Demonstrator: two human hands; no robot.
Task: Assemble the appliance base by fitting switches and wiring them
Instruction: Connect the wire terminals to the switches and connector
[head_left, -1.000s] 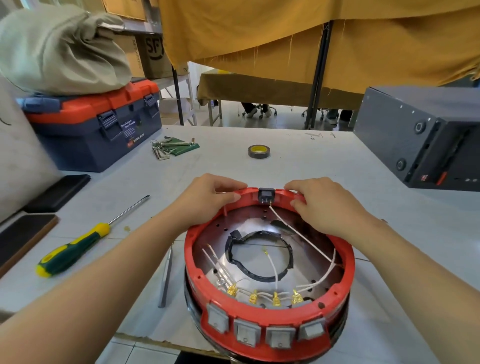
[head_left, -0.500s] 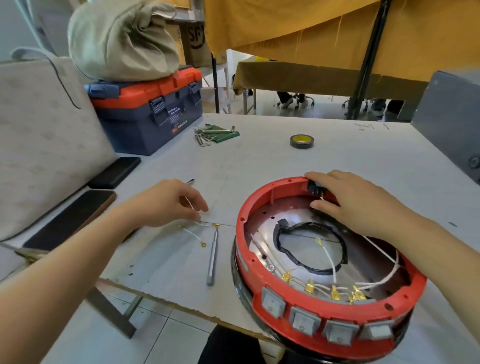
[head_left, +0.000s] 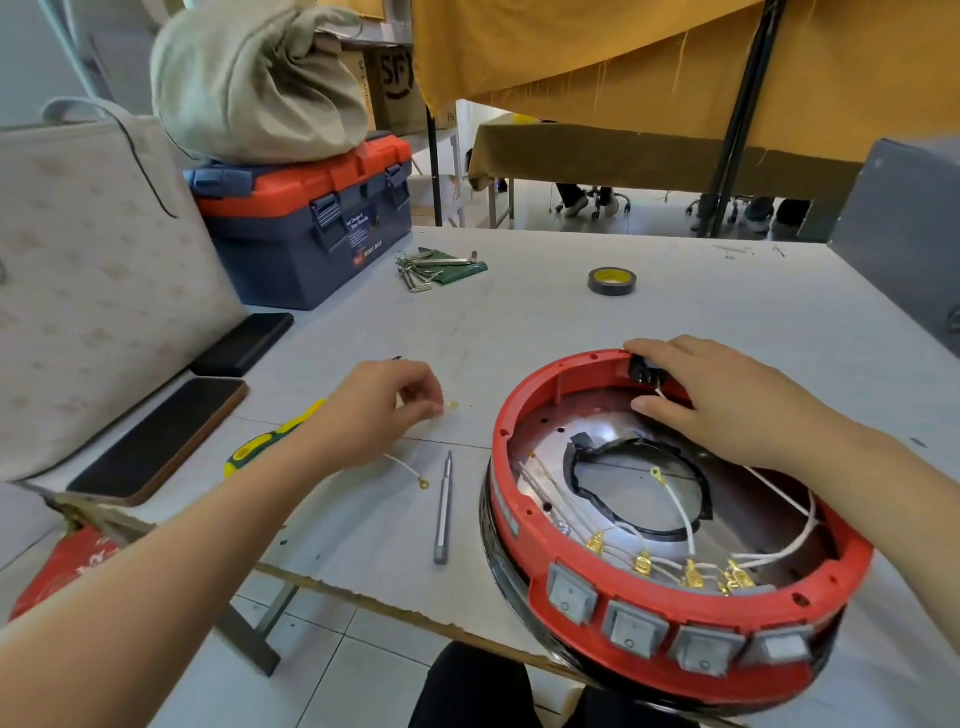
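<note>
Appliance base (head_left: 675, 670) on white table (head_left: 519, 332), yellow curtain (head_left: 623, 57)

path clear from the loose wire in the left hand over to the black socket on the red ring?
Nothing visible blocks it. The left hand pinches the loose white wire on bare table left of the red base. The slim grey driver lies flat below that line. The right hand covers the black socket, so its terminals are hidden.

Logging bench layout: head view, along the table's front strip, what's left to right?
Phone → green-yellow screwdriver → left hand pinching a small terminal → loose white wire → grey metal tool → red appliance base, right hand on its far rim.
</note>
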